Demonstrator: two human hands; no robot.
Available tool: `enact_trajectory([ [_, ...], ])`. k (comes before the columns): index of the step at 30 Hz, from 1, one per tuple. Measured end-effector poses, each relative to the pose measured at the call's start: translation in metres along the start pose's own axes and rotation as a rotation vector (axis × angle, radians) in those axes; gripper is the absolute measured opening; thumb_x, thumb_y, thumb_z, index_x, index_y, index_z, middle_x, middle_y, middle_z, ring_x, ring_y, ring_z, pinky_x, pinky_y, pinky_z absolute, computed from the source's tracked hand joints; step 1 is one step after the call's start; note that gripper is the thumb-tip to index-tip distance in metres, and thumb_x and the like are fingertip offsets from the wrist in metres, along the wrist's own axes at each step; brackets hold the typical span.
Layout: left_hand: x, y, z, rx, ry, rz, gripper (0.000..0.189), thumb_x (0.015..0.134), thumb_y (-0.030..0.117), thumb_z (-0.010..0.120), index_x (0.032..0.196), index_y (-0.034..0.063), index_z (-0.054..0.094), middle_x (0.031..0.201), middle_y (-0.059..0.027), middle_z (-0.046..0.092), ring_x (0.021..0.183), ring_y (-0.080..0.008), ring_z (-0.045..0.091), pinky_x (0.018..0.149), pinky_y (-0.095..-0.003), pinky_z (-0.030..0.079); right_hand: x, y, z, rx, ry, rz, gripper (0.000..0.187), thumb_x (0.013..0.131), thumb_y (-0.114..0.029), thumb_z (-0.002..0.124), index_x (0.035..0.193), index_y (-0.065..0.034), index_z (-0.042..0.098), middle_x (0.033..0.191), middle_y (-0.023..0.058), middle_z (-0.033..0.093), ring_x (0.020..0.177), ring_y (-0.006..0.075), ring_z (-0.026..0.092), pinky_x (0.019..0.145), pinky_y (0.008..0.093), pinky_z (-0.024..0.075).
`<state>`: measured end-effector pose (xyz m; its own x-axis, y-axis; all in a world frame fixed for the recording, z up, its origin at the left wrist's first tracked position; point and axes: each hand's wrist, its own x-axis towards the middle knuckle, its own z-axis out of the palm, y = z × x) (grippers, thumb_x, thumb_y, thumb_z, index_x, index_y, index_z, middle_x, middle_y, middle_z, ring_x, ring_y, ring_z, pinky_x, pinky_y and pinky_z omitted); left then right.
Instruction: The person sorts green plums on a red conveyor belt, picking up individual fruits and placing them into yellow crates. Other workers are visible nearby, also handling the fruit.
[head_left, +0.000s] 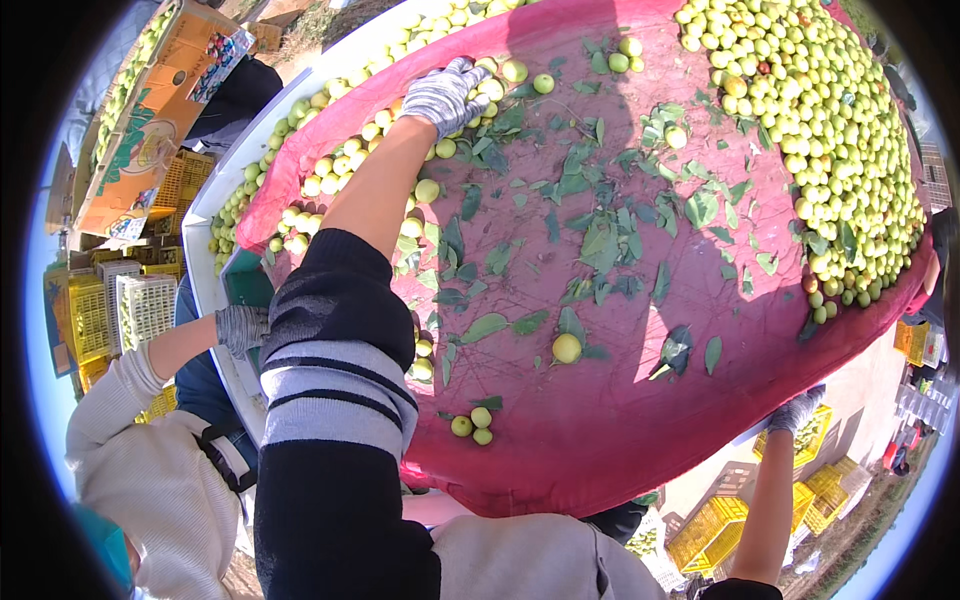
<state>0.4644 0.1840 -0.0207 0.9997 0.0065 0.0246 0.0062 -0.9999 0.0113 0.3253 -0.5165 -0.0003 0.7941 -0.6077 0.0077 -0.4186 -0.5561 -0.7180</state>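
Note:
My left hand (448, 97), in a grey knitted glove, reaches across a red cloth (517, 360) that covers a sorting table. Its fingers are spread over small round yellow-green fruits (491, 88), which look like jujubes, and it touches some of them. More fruits (341, 166) lie under and beside my left forearm. My right hand (796, 411), also gloved, is at the cloth's near right edge; whether it grips that edge is hidden. Loose green leaves (600, 240) and twigs are scattered over the cloth between my hands. A single fruit (566, 348) sits near the middle.
A large fruit heap (832, 150) covers the cloth's far right. Fruits also fill a white trough (300, 112) along the left. A co-worker's gloved hand (241, 330) is at the trough's near end. Yellow crates (709, 532) and a cardboard box (142, 142) stand around.

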Motion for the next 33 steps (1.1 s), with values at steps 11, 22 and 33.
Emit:
enact_trajectory([
  [11,-0.317,-0.085,0.007,-0.059,-0.012,-0.239,0.032,0.085,0.019,0.064,0.116,0.0142,0.062,0.123,-0.0132,0.055,0.112,-0.0361,0.052,0.097,-0.0440,0.044,0.017,0.004,0.005,0.073,0.001,0.029,0.042,0.084,-0.012,0.066,0.118,0.0036,0.046,0.115,0.0169,0.057,0.095,0.0218,0.057,0.085,0.0345,0.0495],
  [22,-0.464,0.090,-0.048,-0.307,0.124,-0.170,0.043,0.088,0.024,0.057,0.129,0.0118,0.054,0.133,-0.0133,0.051,0.128,-0.0375,0.042,0.109,-0.0515,0.028,0.044,0.007,0.017,-0.016,0.063,-0.016,0.039,0.078,-0.018,0.071,0.106,0.0087,0.063,0.094,0.0201,0.069,0.084,0.0287,0.067,0.077,0.0377,0.0516],
  [33,-0.557,0.272,-0.059,-0.409,-0.053,0.105,0.054,0.086,0.031,0.055,0.132,0.0050,0.046,0.133,-0.0164,0.049,0.125,-0.0385,0.044,0.108,-0.0542,0.028,0.018,-0.035,0.014,-0.184,0.051,0.101,0.055,0.074,-0.026,0.070,0.106,0.0154,0.052,0.103,0.0283,0.065,0.098,0.0319,0.066,0.085,0.0387,0.0513],
])
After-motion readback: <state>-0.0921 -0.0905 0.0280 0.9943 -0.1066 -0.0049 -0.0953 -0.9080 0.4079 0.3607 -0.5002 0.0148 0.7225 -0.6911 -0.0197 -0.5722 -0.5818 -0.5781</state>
